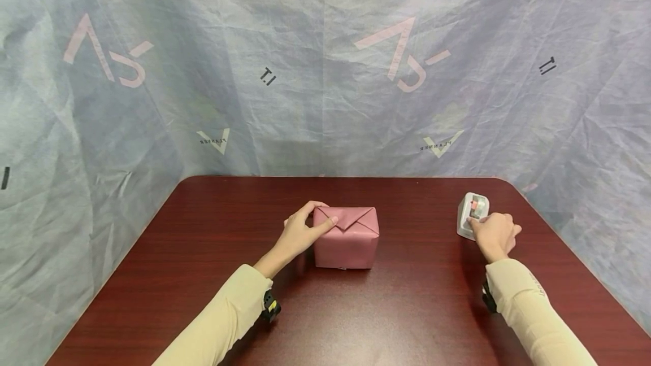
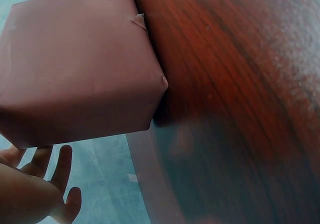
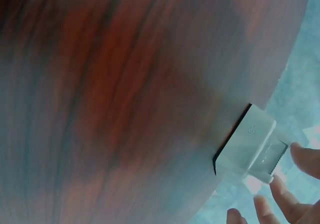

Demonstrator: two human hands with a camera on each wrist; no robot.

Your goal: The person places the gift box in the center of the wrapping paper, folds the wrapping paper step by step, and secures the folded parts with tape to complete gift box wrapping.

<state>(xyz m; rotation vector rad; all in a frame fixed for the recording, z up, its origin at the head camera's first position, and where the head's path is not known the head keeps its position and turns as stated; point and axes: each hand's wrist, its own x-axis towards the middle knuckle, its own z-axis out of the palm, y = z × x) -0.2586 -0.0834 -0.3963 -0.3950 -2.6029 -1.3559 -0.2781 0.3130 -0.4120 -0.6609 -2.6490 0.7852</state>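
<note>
A box wrapped in pink paper [image 1: 348, 250] stands on the table, with a pointed paper flap folded over its top. My left hand [image 1: 300, 232] holds its upper left corner, thumb lying on the top by the flap. In the left wrist view, spread fingers [image 2: 62, 169] show beside the box [image 2: 70, 49]. Over to the right is a white tape dispenser [image 1: 464, 216] with a serrated edge. My right hand [image 1: 495, 234] touches its near end. In the right wrist view, thumb and index fingertip lie apart at the serrated end of the dispenser [image 3: 247, 141].
The dark red wooden table [image 1: 229, 213] reaches back to a grey fabric curtain [image 1: 305, 112] with printed letters. A black wrist device [image 1: 270, 306] sits below the left cuff, and another [image 1: 488, 296] below the right one.
</note>
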